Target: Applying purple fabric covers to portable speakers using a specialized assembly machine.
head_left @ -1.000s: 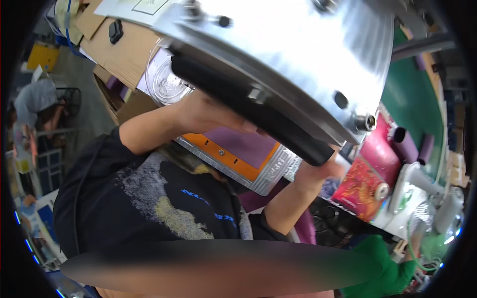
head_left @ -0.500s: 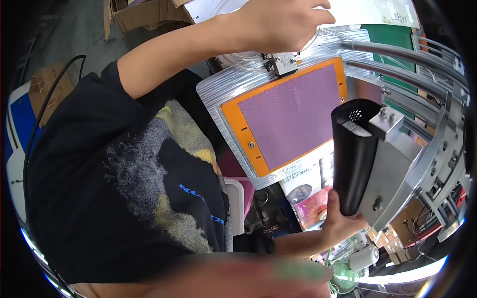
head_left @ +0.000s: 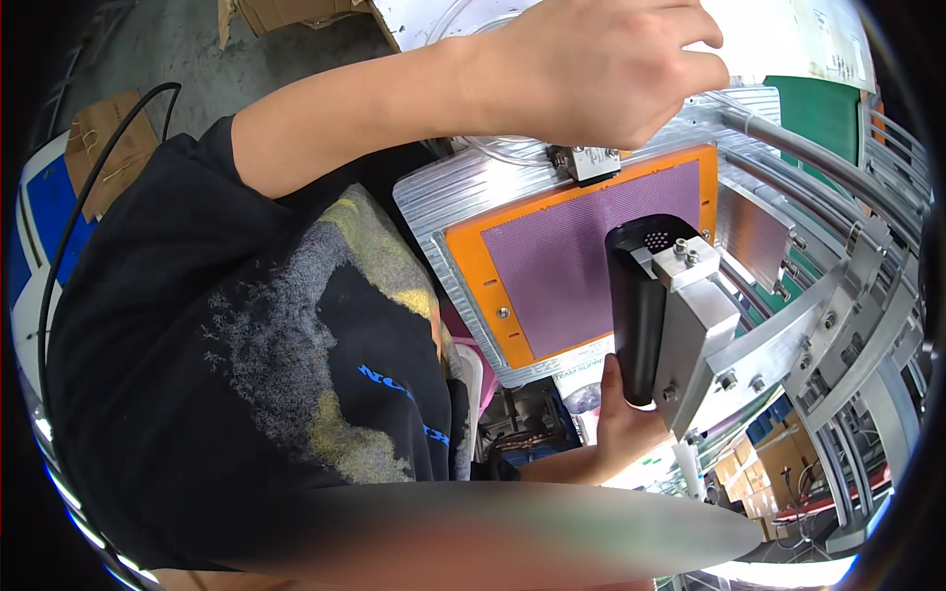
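Observation:
My left hand (head_left: 616, 74) is at the top, above a small metal clamp block (head_left: 589, 163); its fingers are curled in, and whatever they hold is hidden. Below my left hand lies a purple mesh panel (head_left: 552, 261) in an orange frame (head_left: 483, 286), on a ribbed metal plate (head_left: 424, 202). A black hollow tube-shaped part (head_left: 636, 325), with small holes inside its upper end, sits against a metal bracket (head_left: 698, 325). Gripping its lower end is my right hand (head_left: 626, 428), thumb up along its side and other fingers hidden behind.
Metal rods (head_left: 818, 153) and curved-looking rails (head_left: 838, 325) fill the right side. Clear tubing (head_left: 498, 148) runs by the clamp. A cardboard box (head_left: 296, 12) stands at upper left, and more boxes (head_left: 778, 458) are at lower right. A blurred patch covers the bottom.
The black part and its bracket have moved left with my right hand and now overlap the purple panel. My left hand has shifted right and slightly down. The view has shifted slightly.

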Motion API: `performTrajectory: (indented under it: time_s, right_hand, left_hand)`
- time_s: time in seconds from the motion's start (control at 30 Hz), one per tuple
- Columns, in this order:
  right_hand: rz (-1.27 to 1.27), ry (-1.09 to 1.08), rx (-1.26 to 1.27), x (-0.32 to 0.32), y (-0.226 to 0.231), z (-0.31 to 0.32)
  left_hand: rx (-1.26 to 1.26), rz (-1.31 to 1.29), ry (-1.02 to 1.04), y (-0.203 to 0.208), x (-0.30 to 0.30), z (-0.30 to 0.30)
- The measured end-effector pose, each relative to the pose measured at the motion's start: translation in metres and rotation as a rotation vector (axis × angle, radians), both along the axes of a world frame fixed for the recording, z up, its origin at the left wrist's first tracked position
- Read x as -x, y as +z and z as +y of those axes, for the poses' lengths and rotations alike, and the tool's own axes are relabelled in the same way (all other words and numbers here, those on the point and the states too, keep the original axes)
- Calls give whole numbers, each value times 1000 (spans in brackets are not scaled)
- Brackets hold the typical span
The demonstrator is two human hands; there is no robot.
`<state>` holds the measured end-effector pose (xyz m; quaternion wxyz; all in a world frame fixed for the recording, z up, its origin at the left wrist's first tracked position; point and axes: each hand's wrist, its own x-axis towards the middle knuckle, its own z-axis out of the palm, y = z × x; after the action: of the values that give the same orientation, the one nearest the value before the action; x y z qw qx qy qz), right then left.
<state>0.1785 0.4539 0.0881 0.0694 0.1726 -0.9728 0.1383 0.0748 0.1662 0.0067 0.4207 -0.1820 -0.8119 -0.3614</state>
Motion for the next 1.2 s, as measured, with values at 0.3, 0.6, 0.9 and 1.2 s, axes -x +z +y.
performTrajectory:
  time_s: [0.3,0.6,0.9,1.2]
  right_hand:
    - [-124,26,11,-1,-26,-2]
    - [-120,-119,-104,-9,-26,-3]
    - [-119,-208,-130,-1,-38,-1]
    - [-254,-240,-147,-5,-24,12]
  left_hand:
    - [-47,-9,-21,6,-11,-1]
    - [32,97,120,3,-12,5]
    - [-53,-3,30,-8,-20,20]
    - [20,-323,-439,-16,-113,17]
